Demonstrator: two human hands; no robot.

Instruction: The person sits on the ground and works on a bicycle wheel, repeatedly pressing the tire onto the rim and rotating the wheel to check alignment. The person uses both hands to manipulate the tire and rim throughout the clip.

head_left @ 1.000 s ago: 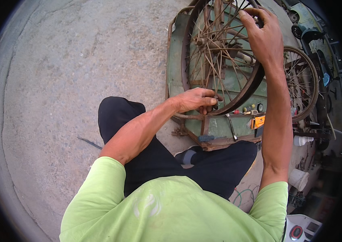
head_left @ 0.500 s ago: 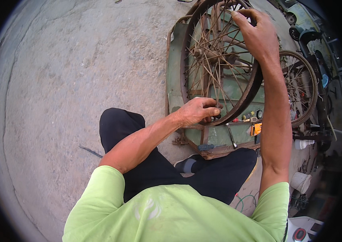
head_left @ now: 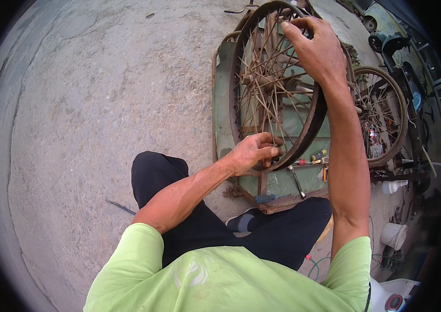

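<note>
A rusty spoked wheel (head_left: 314, 117) without a tyre stands upright in front of me, its hub (head_left: 246, 79) turned toward the left. Low on the wheel, my left hand (head_left: 254, 154) is closed, thumb and fingers pinching about a spoke (head_left: 271, 112) close to the rim. What else may be between those fingertips is hidden. My right hand (head_left: 316, 49) is curled over the wheel's upper right side, thumb toward the spokes and the other fingers partly hidden behind. Under the wheel lies a green panel (head_left: 223, 99) with a rusty metal frame.
On the panel near my knees lie a blue-handled screwdriver (head_left: 264, 198), a metal wrench-like tool (head_left: 297, 183) and a yellow-and-black handled tool (head_left: 318, 155). A second spoked wheel (head_left: 401, 112) stands to the right. White containers (head_left: 393, 235) sit beyond my right arm. A dark rod (head_left: 120, 207) lies left.
The wheel and the tools appear slightly lower and farther left. My right hand has shifted left and down with the wheel; the left fingers stay at the rim's lower part.
</note>
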